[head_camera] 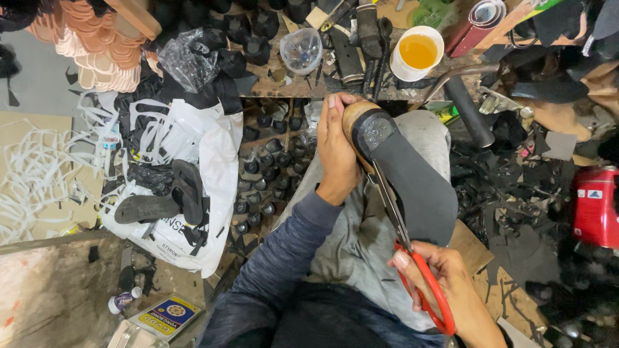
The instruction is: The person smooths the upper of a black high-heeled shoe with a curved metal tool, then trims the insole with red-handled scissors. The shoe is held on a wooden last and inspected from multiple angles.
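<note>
My left hand (336, 147) grips the heel end of a shoe form with a dark sole piece (412, 174) laid over it, resting on my lap. My right hand (445, 283) holds red-handled scissors (412, 258). Their blades run up along the left edge of the sole, between the sole and my left wrist. The sole's toe end points toward my right hand.
A white cup of yellow glue (418, 51) stands on the cluttered bench ahead, beside tools and a clear plastic cup (301, 50). A white bag (193, 187) with two dark soles on it lies at left. Black heel blocks (264, 167) fill the floor below. A red container (594, 206) sits at right.
</note>
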The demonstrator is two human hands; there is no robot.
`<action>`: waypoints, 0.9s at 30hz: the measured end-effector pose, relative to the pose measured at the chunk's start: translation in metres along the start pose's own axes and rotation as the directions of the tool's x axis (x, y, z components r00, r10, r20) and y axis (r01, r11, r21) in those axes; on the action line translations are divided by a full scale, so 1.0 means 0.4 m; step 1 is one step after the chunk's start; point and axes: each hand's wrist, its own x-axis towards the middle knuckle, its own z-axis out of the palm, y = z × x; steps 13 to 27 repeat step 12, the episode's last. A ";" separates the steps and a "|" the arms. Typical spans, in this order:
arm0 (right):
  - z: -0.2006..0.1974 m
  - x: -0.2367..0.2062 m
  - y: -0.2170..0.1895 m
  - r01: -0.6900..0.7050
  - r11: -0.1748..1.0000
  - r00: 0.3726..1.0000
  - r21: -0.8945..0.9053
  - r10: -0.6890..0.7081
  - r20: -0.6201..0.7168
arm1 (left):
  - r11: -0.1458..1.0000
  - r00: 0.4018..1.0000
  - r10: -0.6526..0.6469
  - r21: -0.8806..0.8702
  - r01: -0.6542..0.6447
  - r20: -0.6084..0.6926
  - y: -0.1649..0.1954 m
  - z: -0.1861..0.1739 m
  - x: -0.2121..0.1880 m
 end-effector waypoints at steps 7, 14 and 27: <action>-0.006 0.006 -0.002 0.003 1.000 1.000 -0.016 -0.003 -0.016 | 1.000 1.000 -0.029 -0.005 0.029 -0.013 0.006 0.004 -0.002; -0.001 0.009 -0.011 -0.030 1.000 0.999 0.000 0.030 -0.027 | 0.998 1.000 0.006 0.066 -0.005 -0.004 0.011 0.002 0.002; -0.001 0.009 -0.011 -0.030 1.000 0.999 0.000 0.030 -0.027 | 0.998 1.000 0.006 0.066 -0.005 -0.004 0.011 0.002 0.002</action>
